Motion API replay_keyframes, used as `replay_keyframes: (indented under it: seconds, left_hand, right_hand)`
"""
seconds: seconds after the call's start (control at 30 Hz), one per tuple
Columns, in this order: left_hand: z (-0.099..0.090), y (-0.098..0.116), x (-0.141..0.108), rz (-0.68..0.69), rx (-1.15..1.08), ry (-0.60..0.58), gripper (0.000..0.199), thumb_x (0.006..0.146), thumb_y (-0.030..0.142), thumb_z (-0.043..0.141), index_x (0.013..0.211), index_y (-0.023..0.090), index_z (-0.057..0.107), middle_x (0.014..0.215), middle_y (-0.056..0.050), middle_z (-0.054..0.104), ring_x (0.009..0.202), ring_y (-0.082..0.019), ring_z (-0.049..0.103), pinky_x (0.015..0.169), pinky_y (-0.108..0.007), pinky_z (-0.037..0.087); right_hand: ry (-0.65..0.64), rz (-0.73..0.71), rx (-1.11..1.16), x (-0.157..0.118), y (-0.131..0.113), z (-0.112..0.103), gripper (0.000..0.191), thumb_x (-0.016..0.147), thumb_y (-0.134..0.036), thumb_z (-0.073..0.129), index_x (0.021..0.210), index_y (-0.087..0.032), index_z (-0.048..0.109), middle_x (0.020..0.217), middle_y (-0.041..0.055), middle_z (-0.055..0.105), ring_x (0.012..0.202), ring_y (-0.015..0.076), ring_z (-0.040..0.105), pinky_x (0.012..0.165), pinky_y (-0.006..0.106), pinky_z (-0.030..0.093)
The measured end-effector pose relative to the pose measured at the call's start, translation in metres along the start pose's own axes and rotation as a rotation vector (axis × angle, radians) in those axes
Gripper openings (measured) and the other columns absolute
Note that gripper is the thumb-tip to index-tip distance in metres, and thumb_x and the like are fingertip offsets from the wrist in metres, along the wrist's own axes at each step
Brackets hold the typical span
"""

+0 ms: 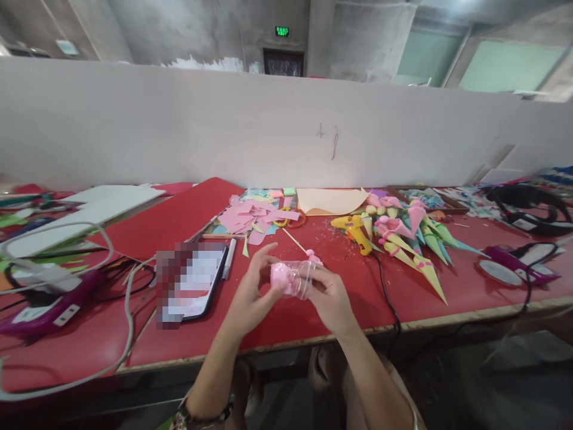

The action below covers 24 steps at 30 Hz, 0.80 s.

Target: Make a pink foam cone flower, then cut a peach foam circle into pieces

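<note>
A soft pink lump that looks like modelling clay [280,277], in a clear plastic bag [303,289], is held above the red table between my two hands. My left hand [251,292] curls its thumb and fingers around the lump's left side. From the right, my right hand [332,294] pinches the bag's crumpled end; its fingertips are partly hidden by the plastic. Just behind the bag lies a small pink piece [314,257], with a thin wooden stick [294,240] near it.
A yellow glue gun [351,229] rests beside several paper cones [418,263]. Pink paper pieces [246,215] and orange-handled scissors [296,219] lie at the back. A phone [197,286] and white marker [229,258] are on the left, near a purple power strip [54,307] and cables.
</note>
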State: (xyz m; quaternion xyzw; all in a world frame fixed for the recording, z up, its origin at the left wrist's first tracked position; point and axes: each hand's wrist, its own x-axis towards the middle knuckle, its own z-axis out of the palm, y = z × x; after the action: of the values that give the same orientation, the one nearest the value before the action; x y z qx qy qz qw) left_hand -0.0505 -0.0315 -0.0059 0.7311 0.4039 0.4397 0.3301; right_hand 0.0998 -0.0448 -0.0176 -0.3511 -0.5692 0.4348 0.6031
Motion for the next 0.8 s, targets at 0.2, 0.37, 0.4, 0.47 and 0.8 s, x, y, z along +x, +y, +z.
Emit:
replay_keyframes:
  seconds: [0.2, 0.37, 0.4, 0.47, 0.8]
  left_hand:
    - [0.008, -0.002, 0.003, -0.136, 0.024, 0.131, 0.038, 0.086, 0.036, 0.037, 0.121, 0.021, 0.040, 0.093, -0.003, 0.053, 0.082, -0.014, 0.052, 0.077, -0.028, 0.043]
    - [0.012, 0.000, 0.002, -0.177, -0.032, 0.164, 0.039, 0.088, 0.036, 0.032, 0.124, 0.022, 0.038, 0.086, -0.001, 0.052, 0.073, -0.012, 0.050, 0.073, -0.027, 0.045]
    - [0.013, 0.000, 0.002, -0.178, -0.045, 0.174, 0.040, 0.088, 0.036, 0.032, 0.124, 0.021, 0.037, 0.084, -0.001, 0.051, 0.072, -0.011, 0.050, 0.072, -0.026, 0.045]
    - [0.015, 0.000, 0.003, -0.166, -0.058, 0.198, 0.039, 0.088, 0.035, 0.032, 0.124, 0.021, 0.038, 0.085, -0.001, 0.051, 0.073, -0.011, 0.050, 0.073, -0.026, 0.045]
    - [0.021, 0.003, 0.002, -0.249, -0.257, 0.252, 0.042, 0.087, 0.036, 0.035, 0.126, 0.022, 0.037, 0.072, 0.002, 0.047, 0.060, -0.009, 0.045, 0.055, -0.021, 0.042]
  right_hand:
    - [-0.056, -0.085, -0.126, -0.001, 0.003, 0.002, 0.010, 0.073, -0.028, 0.064, 0.078, -0.025, 0.072, 0.078, 0.0031, 0.065, 0.077, 0.0177, 0.060, 0.075, 0.034, 0.047]
    - [-0.084, -0.117, -0.267, -0.002, 0.004, 0.006, 0.011, 0.073, -0.024, 0.064, 0.082, -0.023, 0.070, 0.079, 0.0025, 0.065, 0.075, 0.0167, 0.059, 0.075, 0.032, 0.046]
    - [-0.075, -0.118, -0.295, -0.003, 0.004, 0.007, 0.012, 0.073, -0.023, 0.064, 0.083, -0.023, 0.069, 0.079, 0.0027, 0.065, 0.075, 0.0167, 0.059, 0.074, 0.031, 0.046]
    - [-0.046, -0.117, -0.328, -0.004, 0.004, 0.009, 0.011, 0.073, -0.022, 0.063, 0.083, -0.022, 0.068, 0.078, 0.0031, 0.064, 0.074, 0.0168, 0.059, 0.071, 0.029, 0.047]
    - [0.052, -0.094, -0.361, -0.006, -0.001, 0.016, 0.008, 0.075, -0.021, 0.061, 0.082, -0.019, 0.065, 0.079, 0.0047, 0.065, 0.076, 0.0174, 0.059, 0.073, 0.029, 0.047]
